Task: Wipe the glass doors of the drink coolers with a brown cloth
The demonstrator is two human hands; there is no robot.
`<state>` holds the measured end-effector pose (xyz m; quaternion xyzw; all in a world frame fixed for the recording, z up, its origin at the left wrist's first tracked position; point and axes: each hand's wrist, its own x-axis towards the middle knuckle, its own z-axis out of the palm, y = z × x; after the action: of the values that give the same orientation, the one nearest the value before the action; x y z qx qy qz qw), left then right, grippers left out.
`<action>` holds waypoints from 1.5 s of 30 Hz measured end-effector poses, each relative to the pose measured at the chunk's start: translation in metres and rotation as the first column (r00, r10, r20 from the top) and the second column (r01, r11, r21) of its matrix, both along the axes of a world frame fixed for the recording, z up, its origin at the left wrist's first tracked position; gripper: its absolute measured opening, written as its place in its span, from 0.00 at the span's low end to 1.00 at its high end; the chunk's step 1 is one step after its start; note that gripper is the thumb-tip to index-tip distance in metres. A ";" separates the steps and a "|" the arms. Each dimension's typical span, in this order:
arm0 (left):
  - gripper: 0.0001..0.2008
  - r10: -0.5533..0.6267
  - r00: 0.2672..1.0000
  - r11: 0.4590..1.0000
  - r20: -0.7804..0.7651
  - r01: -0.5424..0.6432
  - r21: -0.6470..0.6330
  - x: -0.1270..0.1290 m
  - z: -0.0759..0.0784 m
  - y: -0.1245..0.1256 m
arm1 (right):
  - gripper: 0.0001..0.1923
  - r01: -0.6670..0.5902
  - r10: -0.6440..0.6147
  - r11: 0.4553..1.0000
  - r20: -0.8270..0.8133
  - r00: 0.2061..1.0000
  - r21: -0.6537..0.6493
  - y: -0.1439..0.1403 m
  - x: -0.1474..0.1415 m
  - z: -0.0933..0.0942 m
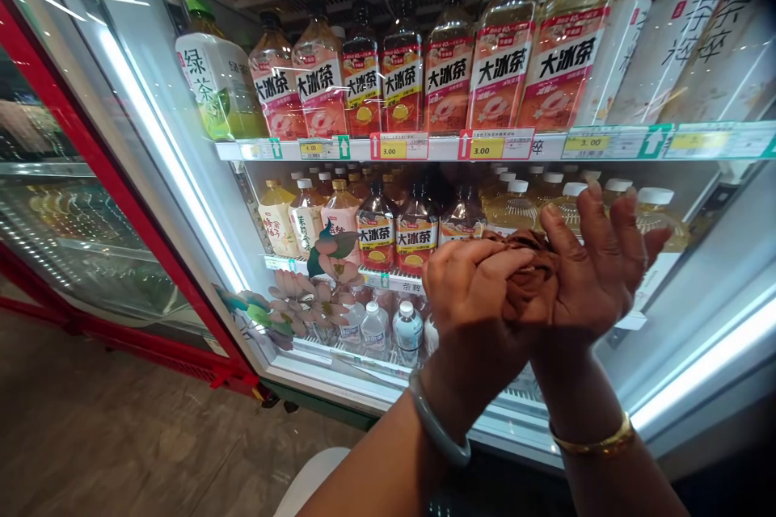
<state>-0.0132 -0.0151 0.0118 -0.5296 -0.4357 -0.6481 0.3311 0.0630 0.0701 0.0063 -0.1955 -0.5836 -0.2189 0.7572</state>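
Bunching a brown cloth (pixel 529 279) in front of the open cooler (pixel 182 178), your left hand (pixel 470 291) is closed around it while your right hand (pixel 597 262) cups it from the side with fingers spread and loose. The cloth sits between both palms, level with the cooler's middle shelf. Fold it into a firm pad, I'd say, so no loose end trails against the bottles, and keep your wrists clear of the price rail (pixel 485 147). Inside the cooler, the top shelf holds iced-tea bottles (pixel 503 56) with red labels and a green-tea bottle (pixel 218 81) at its left end; the middle shelf holds more tea bottles (pixel 376 230); small water bottles (pixel 407 331) stand below.
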 end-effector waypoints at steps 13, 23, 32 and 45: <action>0.13 0.006 0.994 0.999 0.112 -0.010 0.037 -0.014 0.021 -0.011 | 0.22 0.004 -0.001 0.999 0.069 0.998 -0.041 -0.004 0.005 -0.001; 0.12 0.030 0.998 0.999 -0.054 -0.031 -0.016 -0.005 0.011 -0.005 | 0.21 0.018 -0.017 1.000 0.017 1.000 -0.026 -0.003 0.002 0.000; 0.12 0.053 0.998 0.999 -0.030 -0.053 -0.007 -0.004 0.011 -0.004 | 0.21 0.032 -0.030 0.998 0.047 0.998 -0.047 -0.007 0.003 0.001; 0.12 0.116 0.991 0.989 0.066 -0.122 0.089 -0.038 0.029 -0.011 | 0.24 0.004 -0.001 0.999 0.055 0.999 -0.052 -0.007 0.003 0.001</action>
<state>-0.0512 -0.0262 0.0407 -0.4667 -0.4457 -0.6627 0.3800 0.0662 0.0636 0.0078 -0.2098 -0.6093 -0.2099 0.7353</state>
